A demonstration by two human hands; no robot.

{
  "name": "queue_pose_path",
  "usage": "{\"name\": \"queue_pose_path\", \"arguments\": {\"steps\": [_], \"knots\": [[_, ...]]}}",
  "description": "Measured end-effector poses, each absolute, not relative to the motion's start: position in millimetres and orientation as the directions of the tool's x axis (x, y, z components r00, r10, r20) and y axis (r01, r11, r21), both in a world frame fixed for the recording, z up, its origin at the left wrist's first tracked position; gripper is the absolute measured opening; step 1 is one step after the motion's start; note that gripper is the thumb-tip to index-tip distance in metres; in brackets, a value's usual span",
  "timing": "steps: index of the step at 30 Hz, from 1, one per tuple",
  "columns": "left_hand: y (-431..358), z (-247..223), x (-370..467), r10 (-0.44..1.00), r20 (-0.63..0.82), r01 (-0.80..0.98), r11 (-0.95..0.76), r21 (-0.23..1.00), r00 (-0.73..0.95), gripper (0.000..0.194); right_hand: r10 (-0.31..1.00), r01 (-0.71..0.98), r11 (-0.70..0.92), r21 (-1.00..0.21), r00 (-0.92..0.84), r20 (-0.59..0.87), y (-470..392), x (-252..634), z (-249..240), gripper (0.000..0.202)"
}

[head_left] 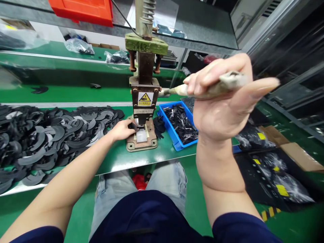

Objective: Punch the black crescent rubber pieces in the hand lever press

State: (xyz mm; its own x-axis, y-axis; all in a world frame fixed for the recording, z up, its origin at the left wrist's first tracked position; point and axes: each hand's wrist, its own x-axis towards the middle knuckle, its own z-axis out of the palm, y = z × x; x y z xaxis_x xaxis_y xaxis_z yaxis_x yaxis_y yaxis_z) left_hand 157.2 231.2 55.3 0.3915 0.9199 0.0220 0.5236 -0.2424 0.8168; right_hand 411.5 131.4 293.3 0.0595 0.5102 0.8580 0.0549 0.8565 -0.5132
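Note:
A hand-operated press (144, 67) stands in front of me, with a yellow warning label (145, 98) on its face. My right hand (220, 101) is raised on the right, fingers curled round the wrapped end of the press lever (180, 90), thumb stretched out. My left hand (122, 130) is by the press base (132, 144), its fingers closed on a small black part (132, 126) beneath the ram. That part is mostly hidden by the fingers and the press. Just in front of it on the base is a whitish block (141, 135).
Curved black pieces (58, 133) lie in a large pile to the left. Right of the press are a blue bin (174, 135) of small black parts and a few black pieces (159, 126). An orange-red bin (82, 11) sits on the shelf above. Bagged parts (283, 175) lie at right.

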Motion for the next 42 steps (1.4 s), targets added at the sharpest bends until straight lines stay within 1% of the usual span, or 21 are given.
{"name": "queue_pose_path", "arguments": {"steps": [3,6,8,9,11,15,17,19,22,24,26,28,30,33,37,39,42], "knots": [[234.4,56.7,160.7,0.922,-0.045,0.461,-0.150,0.875,0.386,0.029,0.480,0.044,0.877,-0.479,-0.008,0.877,121.6,418.5,270.7,0.039],[234.3,56.5,163.7,0.931,-0.071,0.423,-0.094,0.901,0.358,0.030,0.472,0.141,0.880,-0.454,-0.141,0.870,102.6,429.3,241.6,0.023],[233.8,55.1,164.5,0.935,-0.064,0.410,-0.092,0.908,0.350,0.029,0.437,0.207,0.894,-0.397,-0.209,0.875,91.1,434.7,219.8,0.016],[233.7,54.1,164.6,0.935,-0.057,0.403,-0.095,0.910,0.351,0.029,0.418,0.228,0.901,-0.369,-0.229,0.879,86.7,436.3,208.4,0.013],[233.7,52.4,164.7,0.934,-0.050,0.398,-0.101,0.912,0.353,0.028,0.397,0.264,0.905,-0.333,-0.242,0.885,81.2,437.4,185.8,0.015],[230.2,54.8,162.4,0.943,-0.062,0.427,-0.088,0.900,0.326,0.033,0.369,0.342,0.895,-0.286,-0.208,0.906,78.8,434.8,149.8,0.012],[224.5,59.7,157.1,0.956,-0.109,0.414,-0.014,0.910,0.273,0.042,0.357,0.349,0.894,-0.281,-0.179,0.917,79.1,433.2,140.8,0.012],[216.2,64.9,147.9,0.948,-0.217,0.353,0.125,0.927,0.234,0.049,0.355,0.345,0.894,-0.287,-0.155,0.922,79.5,431.9,137.2,0.012],[202.4,68.0,130.0,0.890,-0.377,0.185,0.337,0.923,0.258,0.046,0.351,0.345,0.893,-0.289,-0.134,0.927,79.8,430.5,136.7,0.012],[194.3,65.3,119.4,0.870,-0.416,0.079,0.410,0.908,0.265,0.044,0.348,0.350,0.892,-0.287,-0.125,0.929,80.1,429.9,136.6,0.011],[188.0,60.2,112.5,0.878,-0.424,0.038,0.427,0.904,0.222,0.043,0.346,0.356,0.890,-0.286,-0.118,0.931,80.4,429.7,136.1,0.011],[183.4,55.7,109.5,0.900,-0.409,0.048,0.406,0.912,0.150,0.044,0.339,0.356,0.892,-0.280,-0.116,0.934,80.6,429.5,136.0,0.010],[180.8,53.8,109.5,0.925,-0.365,0.055,0.361,0.931,0.109,0.047,0.338,0.352,0.893,-0.279,-0.116,0.934,80.6,429.2,136.8,0.010],[180.1,56.0,110.8,0.952,-0.293,0.064,0.288,0.956,0.093,0.051,0.345,0.351,0.891,-0.287,-0.114,0.932,80.0,428.4,138.5,0.011],[182.9,60.0,110.6,0.948,-0.315,0.107,0.309,0.945,0.039,0.052,0.351,0.347,0.890,-0.297,-0.106,0.930,79.6,427.3,138.3,0.011],[183.6,60.5,111.9,0.944,-0.327,0.099,0.322,0.942,0.037,0.054,0.350,0.348,0.889,-0.298,-0.097,0.932,79.8,426.8,137.2,0.012],[183.5,61.3,119.6,0.942,-0.321,0.070,0.315,0.946,0.099,0.056,0.344,0.351,0.888,-0.297,-0.080,0.935,80.5,426.1,135.4,0.012]]}}
